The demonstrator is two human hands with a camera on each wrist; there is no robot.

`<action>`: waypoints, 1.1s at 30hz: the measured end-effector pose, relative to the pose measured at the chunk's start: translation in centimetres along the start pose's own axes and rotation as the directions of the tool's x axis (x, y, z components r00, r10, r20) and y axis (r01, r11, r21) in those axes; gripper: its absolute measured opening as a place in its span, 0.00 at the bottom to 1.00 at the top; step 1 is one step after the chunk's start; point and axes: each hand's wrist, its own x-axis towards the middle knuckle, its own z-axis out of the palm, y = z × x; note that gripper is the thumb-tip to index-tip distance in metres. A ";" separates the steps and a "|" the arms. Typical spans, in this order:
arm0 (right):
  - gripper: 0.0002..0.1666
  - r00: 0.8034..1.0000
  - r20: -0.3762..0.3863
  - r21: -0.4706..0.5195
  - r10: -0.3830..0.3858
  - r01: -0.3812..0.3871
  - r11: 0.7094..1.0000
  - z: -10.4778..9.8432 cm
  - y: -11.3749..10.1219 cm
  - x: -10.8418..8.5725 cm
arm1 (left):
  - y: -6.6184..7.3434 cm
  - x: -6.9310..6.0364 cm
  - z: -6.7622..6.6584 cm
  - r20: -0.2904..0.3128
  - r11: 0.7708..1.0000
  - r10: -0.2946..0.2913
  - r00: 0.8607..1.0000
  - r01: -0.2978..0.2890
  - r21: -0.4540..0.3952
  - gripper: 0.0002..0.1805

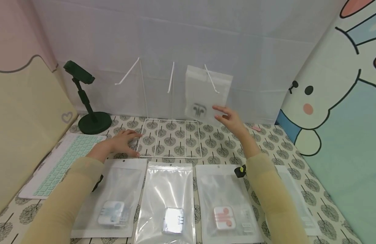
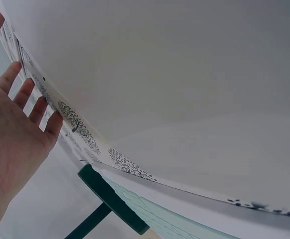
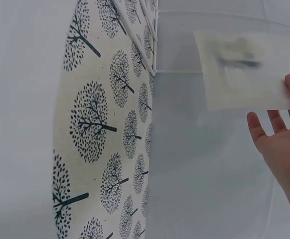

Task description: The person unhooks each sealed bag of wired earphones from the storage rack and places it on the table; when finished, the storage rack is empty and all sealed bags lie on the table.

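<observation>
A frosted zip bag (image 1: 203, 88) with a black earphone shape low inside hangs against the right prong of a white wire rack (image 1: 171, 157). The prong passes in front of its top; whether it goes through the hole cannot be made out. My right hand (image 1: 232, 122) is at the bag's right edge, index finger and thumb apart, fingers extended. In the right wrist view the bag (image 3: 254, 84) looks blurred beside the fingers. My left hand (image 1: 122, 142) rests palm-down at the left side of the rack's base, its fingers spread and holding nothing.
Several flat zip bags lie in front: one with a blue case (image 1: 111, 212), one with a shiny case (image 1: 173, 220), one with a red-marked case (image 1: 224, 218); another bag (image 1: 300, 203) is partly behind my right sleeve. A keyboard (image 1: 63, 166) and dark green stand (image 1: 95, 122) are left.
</observation>
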 end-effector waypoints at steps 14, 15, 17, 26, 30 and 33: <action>0.27 0.996 -0.088 -0.038 -0.035 0.032 0.999 -2.0 -0.1 -2.1 | -0.1 0.1 -0.1 -0.002 1.000 -0.009 1.000 0.009 0.003 0.53; 0.28 0.994 -0.102 -0.025 -0.039 0.036 0.999 -2.2 -0.1 -2.2 | 0.0 0.0 0.0 -0.001 1.000 -0.010 1.000 0.010 0.000 0.53; 0.28 0.991 -0.125 -0.031 -0.055 0.052 0.998 -2.6 -0.3 -2.5 | 0.1 0.0 0.0 0.000 1.000 -0.012 1.000 0.012 -0.003 0.54; 0.28 0.989 -0.140 -0.113 -0.035 0.019 0.993 -4.2 -3.4 -4.2 | -0.1 0.1 0.2 -0.002 1.000 -0.015 1.000 0.015 0.000 0.54; 0.28 0.987 -0.155 -0.158 -0.042 0.017 0.987 -5.3 -2.1 -3.8 | 0.0 0.1 0.2 0.002 1.000 -0.020 1.000 0.020 -0.007 0.54; 0.27 0.980 -0.180 -0.193 -0.086 0.051 0.980 -6.0 -2.3 -3.8 | -0.2 0.1 0.1 0.000 1.000 -0.014 1.000 0.014 -0.005 0.55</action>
